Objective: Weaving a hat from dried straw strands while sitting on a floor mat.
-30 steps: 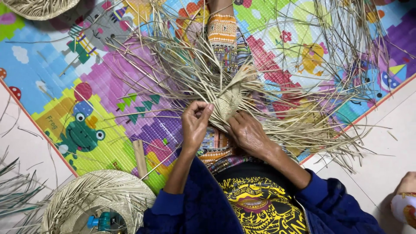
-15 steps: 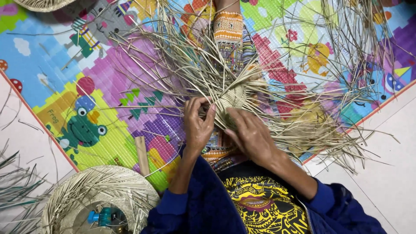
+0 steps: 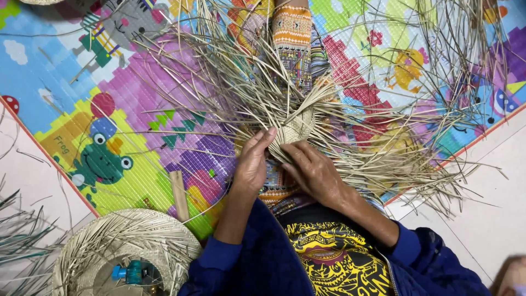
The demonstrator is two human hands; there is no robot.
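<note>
**Hands at a small woven straw disc**

The small round disc of tightly plaited pale straw (image 3: 298, 127) sat over the person's lap, just above both hands, its flat face turned up toward the camera. Long loose dry strands (image 3: 383, 159) fanned out from its rim in all directions, the thickest sheaf running right and slightly downward across the mat. The left hand (image 3: 253, 164) lay against the disc's left edge, its fingers (image 3: 267, 137) pressed together and pointing up along the weave. The right hand (image 3: 315, 172) rested just below the disc, its fingers bent onto the strands there; whether they pinched a strand could not be told.

At lower left stood a round shallow basket of coarse woven straw (image 3: 126, 235) with a ragged rim, holding a small blue plastic object (image 3: 131, 271). A short flat wooden stick (image 3: 179, 194) lay beside it on the glossy, brightly coloured cartoon play mat (image 3: 142, 109) that covered the floor.
</note>
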